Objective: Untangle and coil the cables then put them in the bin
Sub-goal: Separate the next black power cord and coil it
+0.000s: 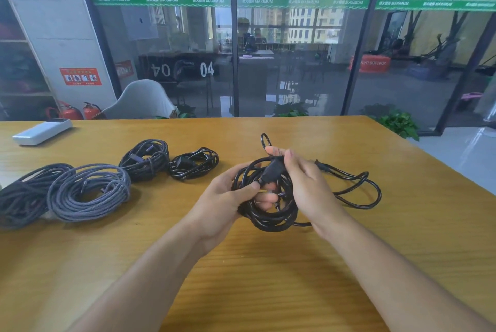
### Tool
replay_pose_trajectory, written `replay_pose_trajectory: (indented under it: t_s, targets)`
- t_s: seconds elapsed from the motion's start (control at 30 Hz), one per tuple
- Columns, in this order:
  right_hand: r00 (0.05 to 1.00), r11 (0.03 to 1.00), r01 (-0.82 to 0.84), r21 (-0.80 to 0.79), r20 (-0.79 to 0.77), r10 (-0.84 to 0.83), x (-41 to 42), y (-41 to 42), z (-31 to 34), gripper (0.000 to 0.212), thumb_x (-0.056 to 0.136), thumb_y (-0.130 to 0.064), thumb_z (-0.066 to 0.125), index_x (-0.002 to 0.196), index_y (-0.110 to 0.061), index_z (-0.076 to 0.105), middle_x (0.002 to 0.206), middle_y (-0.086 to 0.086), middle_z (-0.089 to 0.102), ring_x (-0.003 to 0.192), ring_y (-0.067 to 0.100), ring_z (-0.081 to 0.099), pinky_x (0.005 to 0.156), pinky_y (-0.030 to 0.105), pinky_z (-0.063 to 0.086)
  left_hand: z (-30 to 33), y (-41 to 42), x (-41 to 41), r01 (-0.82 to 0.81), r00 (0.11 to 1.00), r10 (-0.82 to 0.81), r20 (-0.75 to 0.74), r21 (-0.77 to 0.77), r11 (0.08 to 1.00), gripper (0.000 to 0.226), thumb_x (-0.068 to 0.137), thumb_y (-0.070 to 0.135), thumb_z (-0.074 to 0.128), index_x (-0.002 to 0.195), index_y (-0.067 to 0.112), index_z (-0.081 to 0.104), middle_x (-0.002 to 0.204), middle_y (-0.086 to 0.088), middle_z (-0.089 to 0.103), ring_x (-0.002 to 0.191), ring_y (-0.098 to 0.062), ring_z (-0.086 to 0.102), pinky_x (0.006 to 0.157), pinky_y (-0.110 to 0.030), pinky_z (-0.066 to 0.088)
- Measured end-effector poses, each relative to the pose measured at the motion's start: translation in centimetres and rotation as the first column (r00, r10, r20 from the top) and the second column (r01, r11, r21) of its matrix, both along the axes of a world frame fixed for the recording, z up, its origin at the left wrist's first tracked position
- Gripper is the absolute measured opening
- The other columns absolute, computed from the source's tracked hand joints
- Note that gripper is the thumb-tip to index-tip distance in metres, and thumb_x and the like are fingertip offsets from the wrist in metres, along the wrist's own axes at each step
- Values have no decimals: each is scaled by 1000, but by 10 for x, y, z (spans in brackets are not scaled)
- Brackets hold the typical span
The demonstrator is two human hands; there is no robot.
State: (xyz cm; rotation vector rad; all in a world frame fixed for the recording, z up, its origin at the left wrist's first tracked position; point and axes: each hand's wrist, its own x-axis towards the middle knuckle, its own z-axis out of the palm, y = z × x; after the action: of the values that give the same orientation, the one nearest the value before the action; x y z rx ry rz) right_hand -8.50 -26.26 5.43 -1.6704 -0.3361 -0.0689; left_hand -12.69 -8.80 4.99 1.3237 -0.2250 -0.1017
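Both hands clasp one black cable at frame centre: the left hand pinches the gathered loops so they stay bunched, while the right hand grips the plug end, seemingly to wrap the slack trailing right. Four coiled cables lie on the table at left. No bin shows.

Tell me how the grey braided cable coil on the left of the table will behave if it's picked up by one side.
The grey braided coil will probably sag and spread, since no tie shows around its loose loops. Its woven sheath looks matte, so it likely won't slip in the grip. It is bulkier than the small black coil, so probably heavier.
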Motion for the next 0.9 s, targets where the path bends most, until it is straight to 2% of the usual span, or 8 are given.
replay_pose_trajectory:
  t_s: [0.17,0.23,0.33,0.4,0.5,0.7,0.77,0.9]
  targets:
    - [995,996,-51,-68,-84,45,4,0,-6,40,111,-47,36,146,-40,55,146,-20,57,140,-3,45,121,30,33,-1,5,4,-105,993,107,-40,62,993,30,106,3,53,133,13,62,118,-15,75,96,-26,74,81,-32,60]
    - [992,992,-72,-105,-108,61,6,-2,-8,36,112,-40,41,146,-43,54,145,-18,58,137,-5,49,117,30,37,-3,9,7,-148,987,153,-43,101,984,30,106,4,54,131,16,65,116,-9,75,95,-23,73,82,-32,60]
    - [989,984,-93,-151,-131,73,6,-1,-10,36,113,-29,43,146,-40,53,122,-16,69,106,-15,64,95,20,44,-5,15,10,-177,982,187,-18,240,955,31,107,8,55,133,21,64,113,-3,76,96,-20,75,92,-42,61]
    - [986,978,-106,-178,-145,80,6,0,-13,38,113,-28,44,148,-41,50,119,-14,69,109,-9,65,100,23,46,-6,19,11,-202,976,218,-13,330,922,32,106,11,57,134,26,62,112,-4,76,96,-21,76,97,-44,59]
    - [981,964,-137,-229,-168,100,9,-1,-18,45,111,-33,47,153,-49,42,137,-11,62,134,8,55,120,47,38,-6,27,15,-300,949,302,91,558,774,41,105,18,59,141,35,53,118,-1,72,106,-19,70,99,-35,52]
    - [981,952,-158,-263,-151,122,5,-3,-11,56,108,-33,55,160,-38,34,148,-17,56,132,0,54,119,36,39,-9,36,18,-276,956,239,168,786,554,51,106,30,56,155,26,40,144,2,55,130,-15,52,105,-28,39]
    - [985,923,-165,-349,-115,133,3,-2,-12,65,104,-40,60,162,-35,30,155,-13,49,136,0,51,119,35,40,-10,36,18,-292,955,190,227,838,462,60,106,40,54,159,20,34,155,-1,46,142,-15,43,116,-30,34]
    - [985,759,-147,-634,-20,174,-4,2,-15,79,101,-54,58,166,-33,18,167,-13,31,152,10,34,125,38,32,-22,28,16,-225,974,68,217,885,407,73,106,53,41,166,19,17,171,5,20,157,-11,14,124,-27,13]
